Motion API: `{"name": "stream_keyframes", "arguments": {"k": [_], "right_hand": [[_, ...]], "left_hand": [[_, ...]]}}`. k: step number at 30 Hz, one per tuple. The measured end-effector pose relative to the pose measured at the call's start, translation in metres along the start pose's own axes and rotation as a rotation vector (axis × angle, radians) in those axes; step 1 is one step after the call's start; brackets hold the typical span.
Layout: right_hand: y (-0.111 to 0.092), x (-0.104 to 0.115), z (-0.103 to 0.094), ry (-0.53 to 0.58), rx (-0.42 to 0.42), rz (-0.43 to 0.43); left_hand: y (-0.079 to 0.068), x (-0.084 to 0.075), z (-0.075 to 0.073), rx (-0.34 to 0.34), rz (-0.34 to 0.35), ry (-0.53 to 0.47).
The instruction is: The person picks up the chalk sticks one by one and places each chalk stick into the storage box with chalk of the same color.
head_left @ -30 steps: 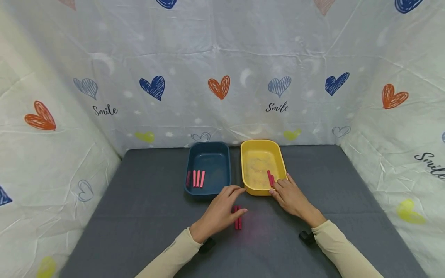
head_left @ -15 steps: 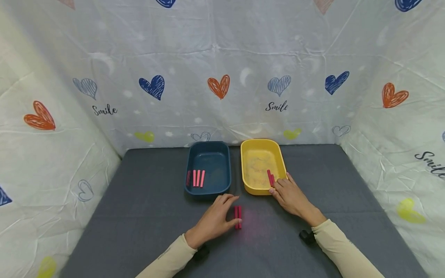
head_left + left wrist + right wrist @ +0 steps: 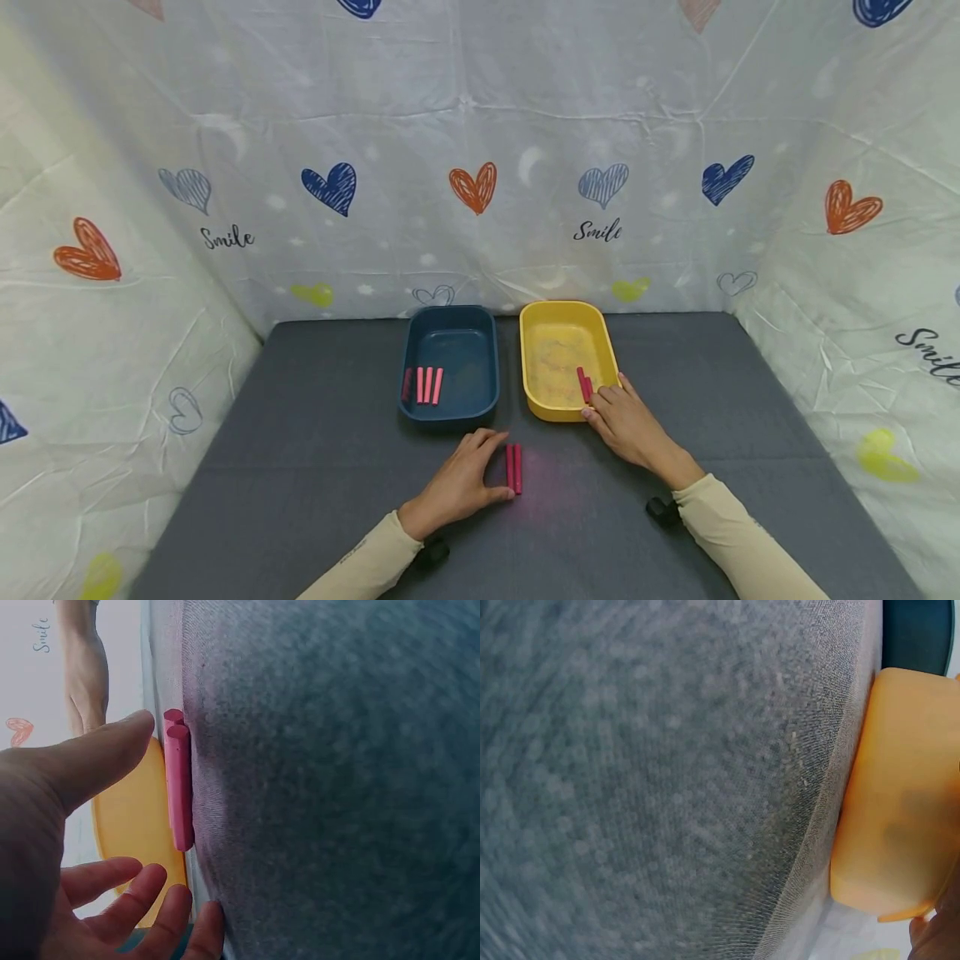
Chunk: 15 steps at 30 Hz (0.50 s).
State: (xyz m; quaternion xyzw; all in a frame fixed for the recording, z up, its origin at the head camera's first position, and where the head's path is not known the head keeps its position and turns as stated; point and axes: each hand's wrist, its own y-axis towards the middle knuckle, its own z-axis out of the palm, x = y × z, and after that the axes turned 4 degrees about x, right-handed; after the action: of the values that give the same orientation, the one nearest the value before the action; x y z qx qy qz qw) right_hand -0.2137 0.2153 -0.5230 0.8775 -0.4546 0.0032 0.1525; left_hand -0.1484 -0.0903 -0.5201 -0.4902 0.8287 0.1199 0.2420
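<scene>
Two dark pink hexagonal crayons [image 3: 513,468] lie side by side on the grey cloth, in front of the trays. My left hand [image 3: 459,483] is just left of them, thumb and fingers spread apart. In the left wrist view the crayons [image 3: 179,787] show between thumb and fingers, with nothing held. My right hand [image 3: 633,427] grips the near right corner of the yellow tray [image 3: 558,414], its fingers over the rim. Inside that tray, by the fingertips, lie red crayons [image 3: 582,383], partly hidden by the hand.
Left of the yellow tray stands a dark blue tray [image 3: 483,367], with several pink crayons [image 3: 429,385] standing in a row at its left side. A white curtain [image 3: 405,125] printed with hearts encloses the back and sides of the table [image 3: 315,433].
My left hand has drawn back from near the yellow tray, toward me and to the left, down beside the two crayons. The right hand stays on the yellow tray.
</scene>
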Motion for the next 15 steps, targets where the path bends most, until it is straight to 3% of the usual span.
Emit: {"name": "stream_keyframes", "arguments": {"k": [15], "right_hand": [[0.0003, -0.001, 0.0013, -0.006, -0.004, -0.008]], "left_hand": [[0.0026, 0.005, 0.003, 0.032, 0.003, 0.033]]}}
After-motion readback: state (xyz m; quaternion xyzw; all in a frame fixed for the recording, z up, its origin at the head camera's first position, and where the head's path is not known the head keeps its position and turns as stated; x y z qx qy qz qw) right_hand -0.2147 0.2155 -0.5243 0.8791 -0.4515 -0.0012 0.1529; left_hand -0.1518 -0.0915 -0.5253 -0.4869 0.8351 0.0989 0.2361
